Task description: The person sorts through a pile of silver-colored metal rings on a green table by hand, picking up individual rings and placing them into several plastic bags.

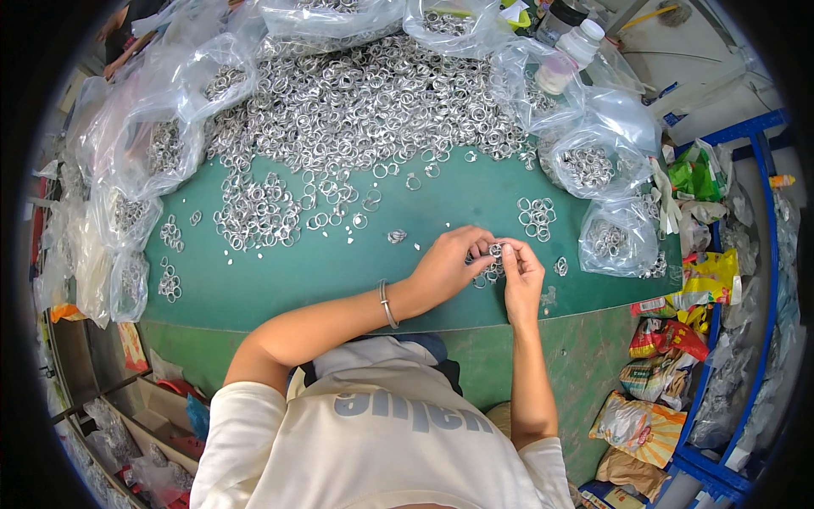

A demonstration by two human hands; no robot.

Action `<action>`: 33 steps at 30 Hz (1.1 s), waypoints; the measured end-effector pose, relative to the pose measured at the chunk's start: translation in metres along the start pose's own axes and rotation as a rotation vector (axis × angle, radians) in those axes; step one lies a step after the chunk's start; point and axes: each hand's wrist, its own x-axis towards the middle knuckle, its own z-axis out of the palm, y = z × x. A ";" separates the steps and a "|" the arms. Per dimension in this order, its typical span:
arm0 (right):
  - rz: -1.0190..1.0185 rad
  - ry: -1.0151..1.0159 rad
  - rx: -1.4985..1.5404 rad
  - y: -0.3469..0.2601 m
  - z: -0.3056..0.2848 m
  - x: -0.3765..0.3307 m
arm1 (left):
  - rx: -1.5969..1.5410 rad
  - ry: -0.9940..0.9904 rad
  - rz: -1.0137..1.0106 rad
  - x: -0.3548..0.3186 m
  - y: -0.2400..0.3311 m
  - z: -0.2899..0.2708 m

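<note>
We see a green desk [339,271], big pile of metal rings [365,102] along its far edge. Near the front edge, our left hand [445,267] and right hand [521,276] meet, both grips pinched on a small ring cluster [494,254].

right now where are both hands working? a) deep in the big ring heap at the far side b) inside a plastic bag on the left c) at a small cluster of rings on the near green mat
c: the left hand and right hand meet over a small cluster of metal rings on the green mat, apart from the big heap.
</note>
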 end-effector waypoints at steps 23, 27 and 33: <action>-0.233 -0.140 -0.341 -0.001 0.006 -0.001 | -0.599 0.107 0.056 0.178 0.033 0.046; -0.289 -0.167 -0.392 -0.006 0.002 -0.003 | -0.172 -0.282 -0.031 0.128 0.032 0.015; -0.235 -0.261 -0.318 -0.007 -0.003 -0.003 | -0.472 -0.572 -0.528 -0.026 0.054 -0.052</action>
